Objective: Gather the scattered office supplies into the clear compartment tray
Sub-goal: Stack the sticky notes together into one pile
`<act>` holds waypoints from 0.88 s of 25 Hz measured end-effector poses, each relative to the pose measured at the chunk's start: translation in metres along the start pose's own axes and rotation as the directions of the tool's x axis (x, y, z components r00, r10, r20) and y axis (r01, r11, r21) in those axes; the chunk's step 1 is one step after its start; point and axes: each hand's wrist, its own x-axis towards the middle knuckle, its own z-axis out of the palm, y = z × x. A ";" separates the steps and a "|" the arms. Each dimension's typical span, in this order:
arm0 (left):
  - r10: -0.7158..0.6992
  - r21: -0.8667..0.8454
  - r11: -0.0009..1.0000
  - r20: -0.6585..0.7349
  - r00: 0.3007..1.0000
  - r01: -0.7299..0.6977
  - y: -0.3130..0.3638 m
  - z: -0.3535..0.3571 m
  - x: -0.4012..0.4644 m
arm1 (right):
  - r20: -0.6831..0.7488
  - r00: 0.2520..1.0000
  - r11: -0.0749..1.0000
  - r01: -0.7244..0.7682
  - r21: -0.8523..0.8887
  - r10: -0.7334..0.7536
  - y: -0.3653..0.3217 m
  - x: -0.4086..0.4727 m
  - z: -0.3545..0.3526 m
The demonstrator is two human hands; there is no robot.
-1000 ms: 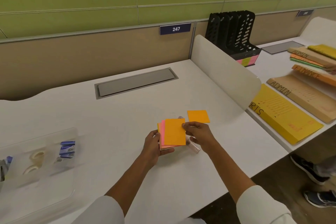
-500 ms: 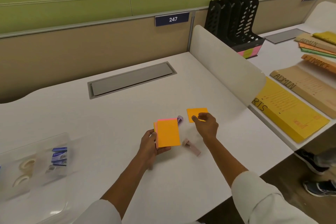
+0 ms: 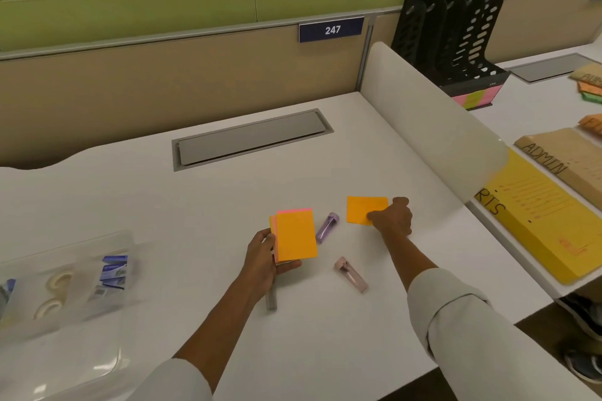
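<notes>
Tray [image 3: 123, 238] sits far left on the worktop [image 3: 195, 205]; left hand [image 3: 264, 257] grips the note stack [image 3: 294, 234], while right hand [image 3: 392, 218], clearly nearer, pinches the loose note [image 3: 363, 208] lying just left of it.

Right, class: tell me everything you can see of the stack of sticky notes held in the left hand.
The stack of sticky notes is a small rectangular paper pad, orange on top, with pink and yellow layers showing at its top and left edges. The left hand grips it from the lower left, thumb at its edge, fingers under its bottom. It is held above the white desk, upright and slightly tilted.
</notes>
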 end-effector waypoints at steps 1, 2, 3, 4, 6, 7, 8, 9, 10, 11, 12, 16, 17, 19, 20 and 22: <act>0.005 -0.007 1.000 -0.007 1.000 -0.005 0.000 -0.001 -0.001 | 0.006 1.000 0.998 0.021 0.058 -0.021 0.005 0.004 -0.003; 0.009 -0.013 1.000 -0.012 1.000 -0.010 0.001 -0.001 -0.003 | 0.003 0.999 0.992 0.048 0.119 -0.049 0.009 0.007 -0.006; 0.014 -0.016 1.000 -0.015 1.000 -0.014 0.002 -0.001 -0.004 | -0.007 0.997 0.977 0.073 0.199 -0.073 0.013 0.008 -0.010; 0.019 -0.016 1.000 -0.016 1.000 -0.020 0.003 0.000 -0.006 | -0.018 0.996 0.953 0.091 0.290 -0.089 0.015 0.008 -0.014; 0.025 -0.004 1.000 -0.014 1.000 -0.025 0.004 0.002 -0.011 | -0.051 0.991 0.888 0.136 0.440 -0.126 0.014 0.003 -0.027; 0.028 0.001 1.000 -0.013 1.000 -0.028 0.004 0.002 -0.014 | -0.078 0.981 0.860 0.191 0.473 -0.175 0.012 0.000 -0.034; 0.033 0.003 0.999 -0.011 0.999 -0.033 0.004 0.003 -0.017 | -0.104 0.964 0.838 0.263 0.478 -0.243 0.008 -0.004 -0.041; 0.040 0.005 0.999 -0.009 0.999 -0.039 0.005 0.003 -0.021 | -0.114 0.939 0.814 0.338 0.472 -0.324 0.002 -0.010 -0.049; 0.044 0.007 0.999 -0.008 0.999 -0.044 0.005 0.003 -0.025 | -0.098 0.905 0.784 0.408 0.468 -0.413 -0.005 -0.018 -0.055; 0.046 0.010 0.999 -0.006 0.999 -0.046 0.005 0.003 -0.029 | -0.051 0.861 0.745 0.467 0.476 -0.507 -0.013 -0.027 -0.060; 0.045 0.011 0.999 -0.004 0.999 -0.045 0.004 0.003 -0.032 | 0.019 0.800 0.704 0.516 0.488 -0.599 -0.021 -0.038 -0.064; 0.024 0.016 1.000 -0.004 1.000 -0.024 -0.001 0.000 -0.046 | 0.421 0.464 0.620 0.671 0.407 -0.779 -0.049 -0.082 -0.060; 0.024 0.018 1.000 -0.005 1.000 -0.024 -0.002 -0.001 -0.050 | 0.501 0.391 0.598 0.714 0.364 -0.772 -0.054 -0.092 -0.053; 0.025 0.008 1.000 -0.007 1.000 -0.025 -0.003 -0.005 -0.060 | 0.583 0.304 0.530 0.805 0.266 -0.753 -0.062 -0.111 -0.035; 0.024 -0.005 1.000 -0.013 1.000 -0.024 -0.003 -0.007 -0.064 | 0.593 0.283 0.488 0.845 0.218 -0.754 -0.062 -0.118 -0.024; 0.017 -0.039 0.999 -0.035 0.999 -0.018 -0.004 -0.011 -0.071 | 0.589 0.275 0.437 0.887 0.148 -0.759 -0.058 -0.131 -0.004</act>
